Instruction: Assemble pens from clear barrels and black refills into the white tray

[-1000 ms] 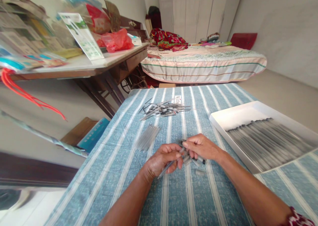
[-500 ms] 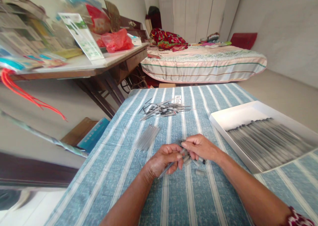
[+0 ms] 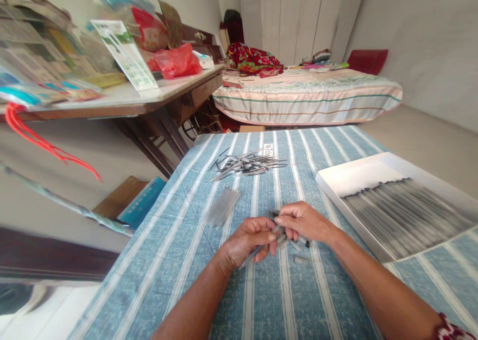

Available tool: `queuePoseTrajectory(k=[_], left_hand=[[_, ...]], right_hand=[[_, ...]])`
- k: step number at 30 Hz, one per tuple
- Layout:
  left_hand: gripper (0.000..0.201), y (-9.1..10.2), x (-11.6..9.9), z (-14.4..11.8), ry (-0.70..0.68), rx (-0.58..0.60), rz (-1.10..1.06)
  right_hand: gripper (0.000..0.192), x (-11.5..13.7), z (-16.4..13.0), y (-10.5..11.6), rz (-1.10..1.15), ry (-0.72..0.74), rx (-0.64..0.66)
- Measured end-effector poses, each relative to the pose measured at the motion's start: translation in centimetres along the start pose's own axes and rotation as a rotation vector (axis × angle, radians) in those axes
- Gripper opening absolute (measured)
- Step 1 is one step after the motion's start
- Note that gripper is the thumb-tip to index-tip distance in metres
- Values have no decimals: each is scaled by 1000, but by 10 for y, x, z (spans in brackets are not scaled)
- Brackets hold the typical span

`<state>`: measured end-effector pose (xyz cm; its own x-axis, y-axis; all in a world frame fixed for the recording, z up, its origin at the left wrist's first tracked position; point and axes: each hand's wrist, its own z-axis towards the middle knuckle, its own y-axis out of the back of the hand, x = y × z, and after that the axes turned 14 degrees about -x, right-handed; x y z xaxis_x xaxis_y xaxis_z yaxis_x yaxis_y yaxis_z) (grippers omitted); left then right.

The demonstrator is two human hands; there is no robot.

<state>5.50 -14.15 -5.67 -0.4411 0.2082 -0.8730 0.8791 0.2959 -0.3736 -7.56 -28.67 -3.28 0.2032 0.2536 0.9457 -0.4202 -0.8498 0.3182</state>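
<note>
Two hands meet over the striped blue cloth of the counter (image 3: 261,300). The left hand (image 3: 248,240) has its fingers (image 3: 261,229) curled and clamped on a slim clear pen barrel (image 3: 252,256), whose lower end pokes out below the palm toward the person. The right hand (image 3: 304,222) has its fingers (image 3: 286,221) pinched together on the upper end of that same barrel, touching the left hand's fingertips. Just under and beside the right hand's fingers lies a small heap of loose pen parts (image 3: 295,243), with one short clear piece (image 3: 301,260) a little nearer the person.

Well to the right of both hands sits a shallow white tray (image 3: 347,175), its nearer half filled with a row of dark-tipped pens (image 3: 403,213) lying side by side, blurred; its far end is bare. Ahead and left of the left hand's fingers rests a small bundle of clear tubes (image 3: 222,206). Farther ahead, near the far edge of the counter, is a scattered pile of thin refills (image 3: 248,164), beside a small white label (image 3: 268,149)
</note>
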Motion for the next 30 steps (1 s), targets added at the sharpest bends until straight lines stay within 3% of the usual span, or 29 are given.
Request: queuePoseTrajectory(k=[11, 15, 30], left_hand=[[18, -1, 1, 1, -25, -54, 18], [19, -2, 2, 2, -15, -58, 29], [16, -18, -10, -4, -14, -171, 128]], right_hand=[[42, 1, 0, 2, -18, -25, 8], [34, -1, 1, 0, 12, -14, 9], [35, -5, 2, -3, 29, -135, -56]])
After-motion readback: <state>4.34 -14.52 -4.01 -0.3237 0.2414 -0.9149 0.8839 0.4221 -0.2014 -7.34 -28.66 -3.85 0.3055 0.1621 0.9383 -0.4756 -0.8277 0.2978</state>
